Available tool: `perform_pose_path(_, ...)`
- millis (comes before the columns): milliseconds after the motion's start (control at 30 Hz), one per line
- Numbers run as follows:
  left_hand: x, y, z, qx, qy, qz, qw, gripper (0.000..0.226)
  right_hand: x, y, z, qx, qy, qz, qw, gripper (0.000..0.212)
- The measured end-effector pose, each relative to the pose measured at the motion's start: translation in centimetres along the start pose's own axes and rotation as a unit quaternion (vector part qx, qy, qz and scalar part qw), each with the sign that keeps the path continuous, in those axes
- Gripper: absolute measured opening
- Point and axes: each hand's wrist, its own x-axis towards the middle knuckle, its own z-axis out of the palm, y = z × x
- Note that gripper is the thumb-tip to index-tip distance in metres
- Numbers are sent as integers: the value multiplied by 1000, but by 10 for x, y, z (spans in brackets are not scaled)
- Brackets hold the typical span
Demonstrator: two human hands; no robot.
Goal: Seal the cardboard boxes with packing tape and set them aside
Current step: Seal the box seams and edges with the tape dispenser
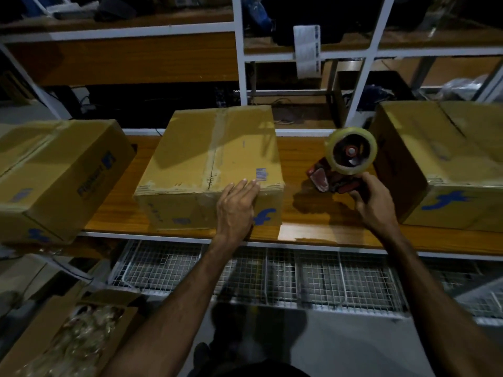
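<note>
— At counter (299, 227) centre: middle box (209, 161) with flaps closed, tape strip along top seam, near face flush with counter's front edge. Left hand (237, 206) flat over near top edge, fingers (251, 186) straight and pressed together.

— Right side?

— Right hand (374, 201) gripping tape dispenser (345, 164), fingers curled round its handle; dispenser upright, touching counter, between middle box and right box (446, 164).

— Room for moving?

— Bare wood strips either side of middle box. Left box (57, 175) tilted, overhanging counter's left end. Shelf uprights (241, 63) close behind. Open carton (81, 330) on floor lower left; wire racks (272, 270) under counter.
</note>
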Motion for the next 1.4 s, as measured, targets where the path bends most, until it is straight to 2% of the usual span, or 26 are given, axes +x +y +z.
perform_pose_path(167, 0, 2, 0, -8, 3, -6, 1000, 51, -13, 15, -22, -63, -12, -57, 996, 32)
perform_pose_path(367, 0, 0, 4, -6, -4, -7, 1000, 50, -7, 3, -26, -225, -61, -173, 957, 40)
perform_pose_path(500, 0, 1, 4, -7, -7, -13, 1000, 53, -13, -9, -1, -292, -78, -174, 937, 61)
perform_pose_path(633, 1, 4, 2, -14, -3, -26, 1000, 51, -10, -22, 15, -333, -74, -179, 923, 50)
perform_pose_path(733, 0, 3, 2, -20, 1, -33, 999, 48, -15, -3, 13, -364, -101, -167, 911, 46)
perform_pose_path(900, 1, 6, 6, -37, 7, -50, 998, 46, -29, 20, 16, -275, -156, -35, 948, 73)
perform_pose_path(1033, 0, 7, 7, -45, -6, -64, 997, 43, -5, 16, 31, -95, -212, 75, 970, 57)
perform_pose_path(1233, 2, 11, 3, -49, -21, -77, 996, 38, 14, 6, 65, 101, -207, 207, 951, 54)
perform_pose_path(1300, 3, 13, 1, -47, -31, -78, 995, 38, 21, 3, 74, 120, -208, 251, 938, 55)
perform_pose_path(1400, 4, 14, -2, -49, -47, -86, 994, 38, 33, 2, 88, 118, -222, 268, 930, 56)
